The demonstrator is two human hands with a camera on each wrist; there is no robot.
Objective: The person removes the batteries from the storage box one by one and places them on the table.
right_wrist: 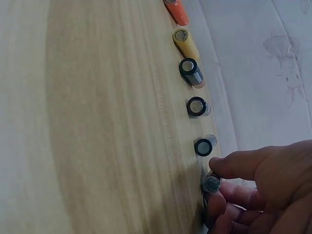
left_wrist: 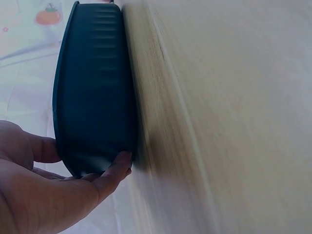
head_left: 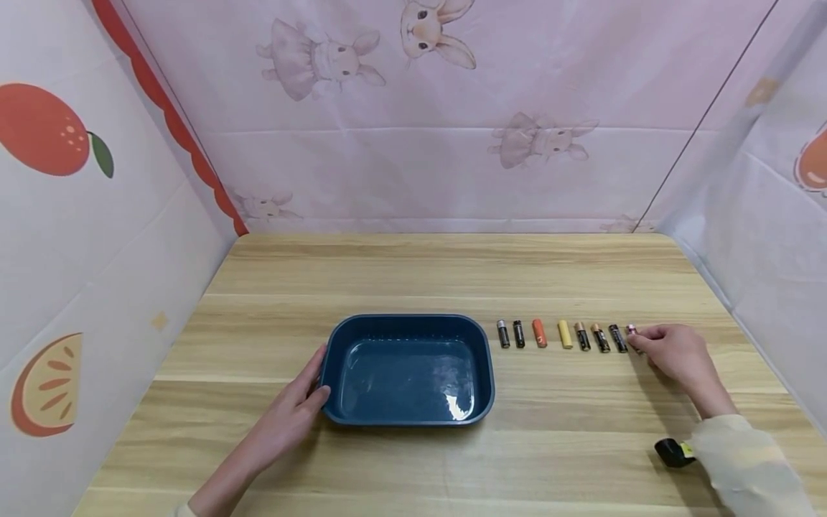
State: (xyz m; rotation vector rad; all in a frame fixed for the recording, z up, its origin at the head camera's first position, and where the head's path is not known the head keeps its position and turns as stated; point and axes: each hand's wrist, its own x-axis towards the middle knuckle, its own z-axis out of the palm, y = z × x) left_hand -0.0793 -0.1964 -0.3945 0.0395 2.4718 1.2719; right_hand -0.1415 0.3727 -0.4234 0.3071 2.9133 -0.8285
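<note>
A dark blue rectangular basin [head_left: 407, 373] rests on the wooden table. My left hand [head_left: 298, 409] grips its left end, thumb at the rim and fingers along the outer wall; the left wrist view shows the basin's side [left_wrist: 95, 87] and the hand [left_wrist: 53, 190] around its corner. To the basin's right runs a row of batteries, among them an orange battery [head_left: 539, 333], a yellow battery [head_left: 565, 334] and several dark ones. At the row's right end my right hand [head_left: 675, 352] pinches a battery [right_wrist: 211, 184] between thumb and fingers, beside a black battery [right_wrist: 203, 146].
A small black object with a yellow label [head_left: 674, 453] shows beside the right sleeve [head_left: 746, 459]. A printed pink curtain [head_left: 420, 179] stands behind the table [head_left: 452, 276], with white printed sheets on both sides.
</note>
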